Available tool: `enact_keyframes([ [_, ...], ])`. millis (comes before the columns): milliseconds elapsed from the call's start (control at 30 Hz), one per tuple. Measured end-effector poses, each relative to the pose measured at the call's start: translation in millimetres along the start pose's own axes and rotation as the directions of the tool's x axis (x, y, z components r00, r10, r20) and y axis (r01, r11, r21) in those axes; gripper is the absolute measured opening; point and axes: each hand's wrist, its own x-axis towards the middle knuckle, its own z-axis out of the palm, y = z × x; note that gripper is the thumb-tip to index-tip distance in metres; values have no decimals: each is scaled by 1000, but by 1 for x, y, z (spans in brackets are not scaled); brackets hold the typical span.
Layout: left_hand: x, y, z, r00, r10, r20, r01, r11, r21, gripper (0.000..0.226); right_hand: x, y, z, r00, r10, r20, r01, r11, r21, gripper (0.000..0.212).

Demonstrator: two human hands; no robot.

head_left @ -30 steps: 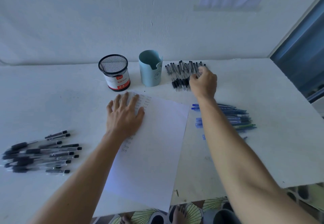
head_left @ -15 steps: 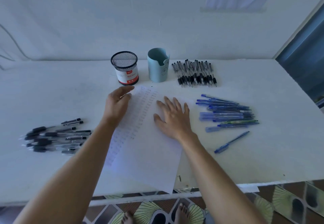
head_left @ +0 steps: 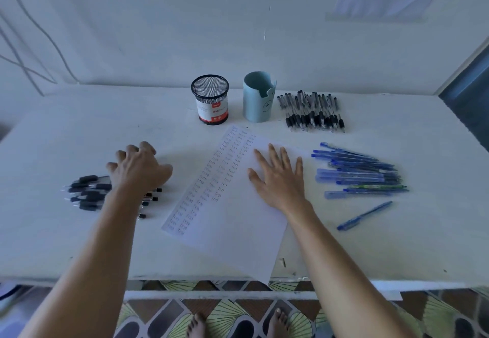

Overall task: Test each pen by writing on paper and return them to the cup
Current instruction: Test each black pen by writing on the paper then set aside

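Observation:
A white paper sheet (head_left: 232, 221) with columns of small written words lies at the table's middle. My right hand (head_left: 277, 178) rests flat on it, fingers spread. My left hand (head_left: 137, 165) hovers over a pile of black pens (head_left: 88, 192) at the left, its fingers curled downward. Whether it holds a pen is hidden beneath the palm. A black mesh cup (head_left: 210, 99) and a light blue cup (head_left: 258, 96) stand at the back, both apparently without pens.
A second pile of black pens (head_left: 312, 112) lies right of the blue cup. Several blue pens (head_left: 360, 173) lie right of the paper, one blue pen (head_left: 365, 215) apart nearer me. The table's front edge (head_left: 344, 280) is close, with tiled floor and bare feet below.
My right hand left the far black pens and came down flat on the paper. My left hand slid off the paper leftwards onto the left pen pile.

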Motion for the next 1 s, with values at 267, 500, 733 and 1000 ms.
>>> enact_keyframes([
  [267, 1, -19, 14, 972, 30, -233, -84, 971, -226, 33, -1, -2, 0, 999, 33, -40, -32, 999, 28, 62],
  [500, -3, -14, 22, 881, 191, -433, -325, 909, -261, 14, -1, 8, -4, 998, 25, -57, -20, 996, 93, 74],
  [733, -22, 28, 18, 600, 383, -703, -729, 624, -282, 14, -7, 10, -2, 996, 54, -77, -54, 998, 13, 82],
  [1000, -59, 88, -8, 890, -7, -456, -454, 76, -888, 15, -10, 10, 3, 992, 52, -111, -49, 998, 31, 80],
])
